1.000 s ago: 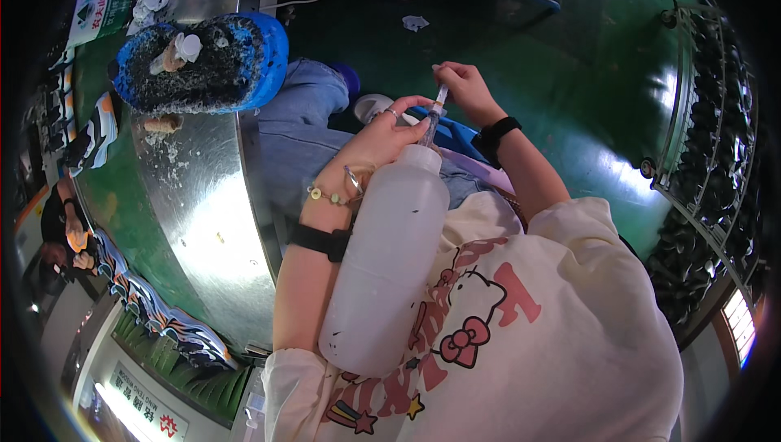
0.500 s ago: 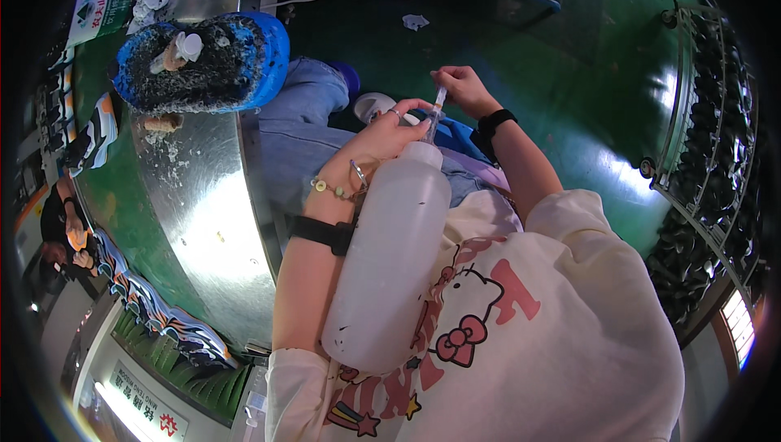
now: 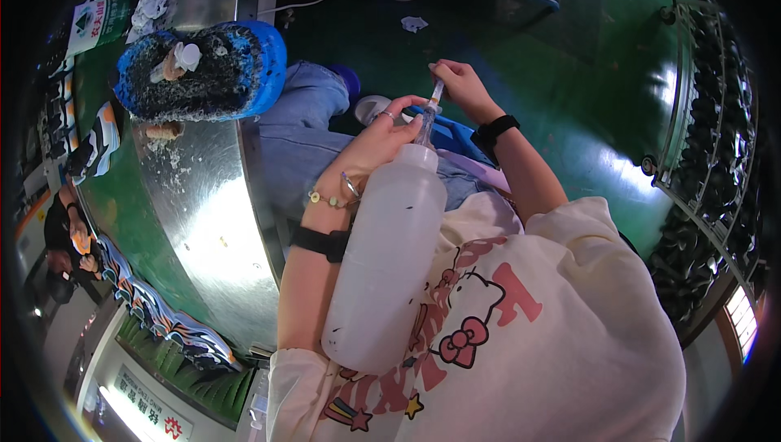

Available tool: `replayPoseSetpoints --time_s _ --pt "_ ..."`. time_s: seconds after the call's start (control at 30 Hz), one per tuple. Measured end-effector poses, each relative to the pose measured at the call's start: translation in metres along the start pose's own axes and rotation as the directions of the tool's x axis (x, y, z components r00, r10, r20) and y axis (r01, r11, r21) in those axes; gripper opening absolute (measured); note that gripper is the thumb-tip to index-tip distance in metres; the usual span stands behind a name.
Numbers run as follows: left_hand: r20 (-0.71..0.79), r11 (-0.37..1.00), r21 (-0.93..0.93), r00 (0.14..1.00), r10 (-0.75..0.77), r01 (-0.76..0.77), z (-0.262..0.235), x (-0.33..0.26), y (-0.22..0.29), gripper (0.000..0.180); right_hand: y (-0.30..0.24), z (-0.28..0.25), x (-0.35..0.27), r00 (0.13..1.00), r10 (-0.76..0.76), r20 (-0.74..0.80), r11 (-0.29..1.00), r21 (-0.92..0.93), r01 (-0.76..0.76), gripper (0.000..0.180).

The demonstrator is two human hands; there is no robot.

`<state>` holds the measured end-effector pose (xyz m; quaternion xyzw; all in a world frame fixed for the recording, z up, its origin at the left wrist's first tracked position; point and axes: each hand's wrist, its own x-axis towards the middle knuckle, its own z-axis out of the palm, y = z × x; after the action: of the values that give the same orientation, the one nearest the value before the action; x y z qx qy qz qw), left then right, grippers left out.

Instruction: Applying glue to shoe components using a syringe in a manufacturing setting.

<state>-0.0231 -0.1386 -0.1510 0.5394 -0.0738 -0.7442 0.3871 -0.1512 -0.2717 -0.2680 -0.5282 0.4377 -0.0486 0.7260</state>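
Note:
A large translucent white plastic bottle (image 3: 389,263) leans along my left forearm and against my shirt, its neck pointing away from me. My left hand (image 3: 389,134) is closed around the clear narrow nozzle (image 3: 423,131) at the bottle's neck, thumb and fingers on its sides. My right hand (image 3: 462,91) pinches a thin white stick-like piece with an orange band (image 3: 437,94) at the nozzle's tip. Whether that piece sits inside the tip or only touches it, I cannot tell.
To the left, a metal worktable (image 3: 211,214) carries a blue oblong tub (image 3: 264,68) caked with dark residue, a white-capped piece (image 3: 186,56) on top. Crumpled paper (image 3: 149,13) lies beyond. Shoe parts (image 3: 163,304) line the table's left; another person (image 3: 69,235) works there. A wheeled rack (image 3: 687,117) stands right.
The bottle and my left hand have shifted slightly left and toward me. More of the clear nozzle shows now. My right hand has moved slightly away from me, still pinching the white piece.

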Motion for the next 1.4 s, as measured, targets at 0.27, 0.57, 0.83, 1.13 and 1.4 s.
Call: replayPoseSetpoints --time_s 0.27,0.57,0.83,1.13,1.4 --pt "0.018 1.000 0.001 1.000 0.012 -0.012 0.000 -0.001 0.000 0.033 0.005 0.004 -0.004 0.999 0.036 -0.031 0.999 -0.015 -0.037 0.034" --pt "0.026 0.999 0.045 1.000 0.003 -0.004 -0.007 0.009 -0.009 0.032 0.005 0.007 -0.011 0.996 0.073 -0.045 0.997 0.018 -0.072 0.034" --pt "0.028 1.000 0.016 1.000 -0.008 0.007 -0.007 0.007 -0.008 0.033 0.000 0.009 -0.012 0.999 0.045 -0.023 0.999 -0.023 -0.045 0.034" --pt "0.026 0.998 0.048 0.999 -0.029 0.028 -0.003 0.002 -0.002 0.031 0.005 0.003 -0.005 0.993 0.109 0.034 0.991 0.070 -0.111 0.027" --pt "-0.007 0.993 0.100 0.998 -0.061 0.062 -0.007 0.004 -0.001 0.029 0.006 0.000 0.005 0.995 0.098 0.017 0.995 0.016 -0.098 0.027"
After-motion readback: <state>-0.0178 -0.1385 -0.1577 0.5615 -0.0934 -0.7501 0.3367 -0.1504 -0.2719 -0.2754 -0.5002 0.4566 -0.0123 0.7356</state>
